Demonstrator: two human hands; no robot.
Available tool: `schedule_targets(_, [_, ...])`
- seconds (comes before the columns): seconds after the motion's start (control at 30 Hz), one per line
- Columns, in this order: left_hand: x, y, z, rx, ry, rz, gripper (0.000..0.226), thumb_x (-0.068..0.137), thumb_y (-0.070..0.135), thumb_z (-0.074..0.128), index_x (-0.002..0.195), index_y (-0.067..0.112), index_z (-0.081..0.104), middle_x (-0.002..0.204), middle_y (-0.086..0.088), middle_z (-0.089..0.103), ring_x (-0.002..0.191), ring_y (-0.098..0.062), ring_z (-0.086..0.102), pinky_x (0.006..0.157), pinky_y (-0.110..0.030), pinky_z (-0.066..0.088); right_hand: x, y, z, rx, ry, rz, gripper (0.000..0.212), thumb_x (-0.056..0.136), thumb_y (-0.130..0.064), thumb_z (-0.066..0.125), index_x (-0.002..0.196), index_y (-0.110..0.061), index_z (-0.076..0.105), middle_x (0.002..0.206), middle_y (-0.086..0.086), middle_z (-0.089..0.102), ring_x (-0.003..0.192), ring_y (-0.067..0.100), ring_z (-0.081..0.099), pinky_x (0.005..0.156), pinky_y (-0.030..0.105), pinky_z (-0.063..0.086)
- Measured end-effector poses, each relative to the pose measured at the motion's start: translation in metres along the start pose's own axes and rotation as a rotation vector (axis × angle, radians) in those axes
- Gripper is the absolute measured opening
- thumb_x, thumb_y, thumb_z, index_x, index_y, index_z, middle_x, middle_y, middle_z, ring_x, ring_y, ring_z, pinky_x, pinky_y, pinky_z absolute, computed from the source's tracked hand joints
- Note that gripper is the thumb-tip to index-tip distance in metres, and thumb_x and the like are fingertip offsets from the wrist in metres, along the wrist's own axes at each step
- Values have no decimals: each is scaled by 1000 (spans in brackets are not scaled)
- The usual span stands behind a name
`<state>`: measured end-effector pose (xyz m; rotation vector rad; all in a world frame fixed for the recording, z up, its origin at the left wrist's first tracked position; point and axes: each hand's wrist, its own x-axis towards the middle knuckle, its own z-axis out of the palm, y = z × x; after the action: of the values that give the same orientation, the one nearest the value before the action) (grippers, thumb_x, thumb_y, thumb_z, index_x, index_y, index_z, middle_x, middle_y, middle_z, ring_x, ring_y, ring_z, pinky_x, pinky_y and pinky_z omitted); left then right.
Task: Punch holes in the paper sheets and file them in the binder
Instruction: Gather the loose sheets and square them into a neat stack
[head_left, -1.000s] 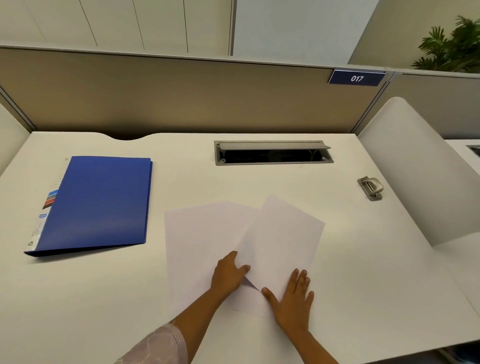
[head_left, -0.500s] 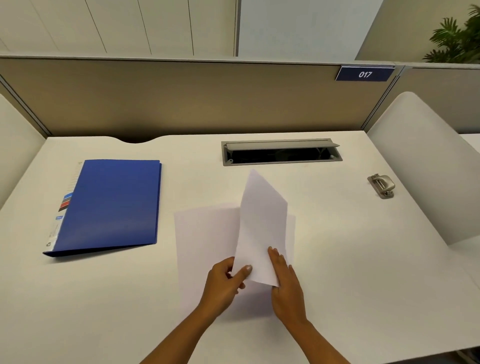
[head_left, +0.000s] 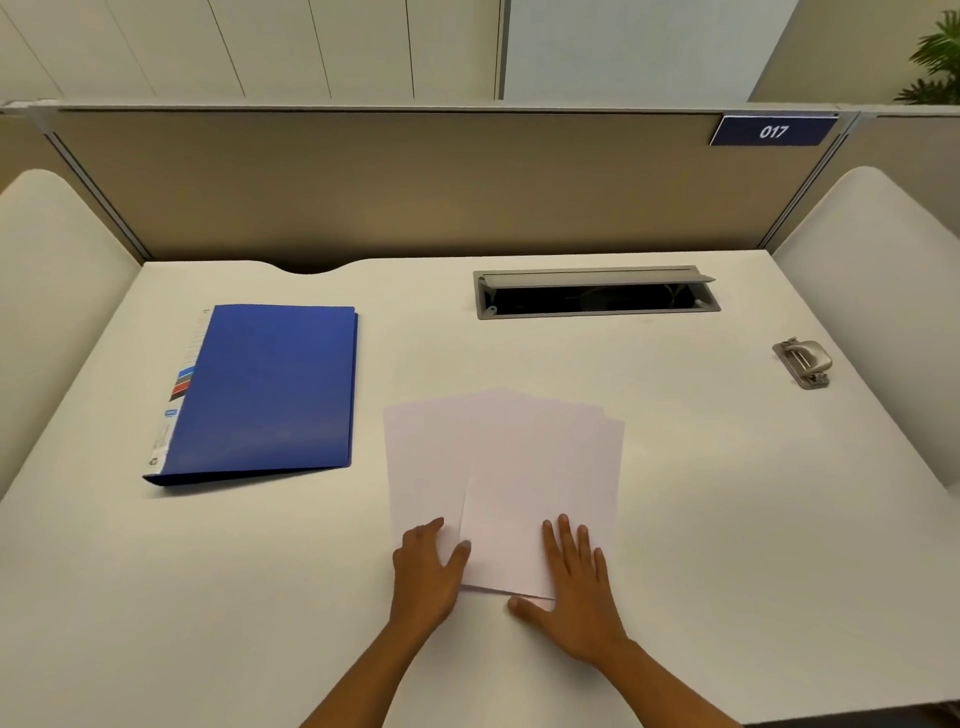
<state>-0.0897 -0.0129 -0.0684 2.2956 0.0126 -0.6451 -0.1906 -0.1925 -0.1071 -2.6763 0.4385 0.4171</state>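
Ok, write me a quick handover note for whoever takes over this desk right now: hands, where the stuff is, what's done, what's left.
Left hand: open, flat on the near left part of the paper sheets.
Right hand: open, flat on their near right corner.
The sheets lie loosely fanned on the desk, not squared up.
Blue binder: closed, far left of the sheets.
Hole punch: far right, untouched.
Done: nothing punched or filed that can be seen.
Left: align the sheets, punch them, open the binder, file them.

A white desk (head_left: 727, 519) has an open cable tray (head_left: 595, 293); behind, a "017" sign (head_left: 773, 131).
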Motion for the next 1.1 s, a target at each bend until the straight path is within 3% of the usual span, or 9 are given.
schedule_targets(0.07, [2,1,3,177,26,-19,68,90,53,49,147,23,26,156,-5,18,142,-28,21,113,-40,26,1,-1,2,-28,-24,7,113,65,-93,23,143,-28,-28,145,-8,-42,136,20,-38,114,39,-17])
schedule_targets(0.13, [6,-1,3,286,79,-54,77,88,58,50,149,23,17,158,-5,8,143,-30,14,114,-42,24,2,-2,3,-13,-30,16,110,65,-93,16,143,-29,-28,146,-8,-41,137,19,-36,114,39,-18])
schedule_targets(0.27, [10,-1,0,195,82,-183,92,83,56,59,150,19,7,157,-9,5,140,-34,17,111,-43,30,2,0,7,-37,-8,37,91,73,-83,1,142,-31,-29,148,-9,-39,141,19,-32,117,40,-15])
schedule_targets(0.43, [10,0,-8,116,161,-274,102,78,47,71,149,14,6,155,-11,3,135,-37,23,105,-42,36,3,0,13,-73,0,43,85,80,-77,5,144,-30,-27,151,-6,-36,140,19,-32,116,39,-17])
schedule_targets(0.6, [13,-2,-12,-150,143,-215,100,75,24,79,147,8,12,148,-13,16,125,-34,44,100,-37,43,4,1,13,-92,1,37,87,78,-78,0,144,-29,-27,150,-6,-37,140,19,-33,115,39,-18])
schedule_targets(0.77, [18,-6,-16,-161,138,-205,92,75,25,79,144,9,21,139,-12,35,118,-30,52,95,-36,46,4,-1,13,-83,3,32,88,77,-79,-1,145,-28,-25,151,-5,-36,141,19,-32,110,33,-26])
schedule_targets(0.87, [25,-9,-16,-253,96,-240,84,77,24,77,141,11,23,114,-10,58,99,-26,59,90,-37,50,4,0,13,-109,1,37,88,77,-79,-2,144,-28,-26,151,-5,-36,141,20,-32,108,33,-28])
schedule_targets(0.93, [28,-10,-17,-273,119,-264,79,77,23,77,137,11,27,103,-8,58,92,-24,59,87,-36,51,4,0,14,-105,1,38,88,77,-79,-2,144,-28,-27,151,-5,-36,140,20,-33,110,34,-26])
schedule_targets(1.1, [33,-9,-18,-267,177,-279,70,73,28,80,129,12,41,105,-7,58,104,-30,57,94,-43,50,4,0,14,-92,5,42,88,77,-78,0,144,-28,-27,150,-5,-38,140,19,-33,116,40,-16])
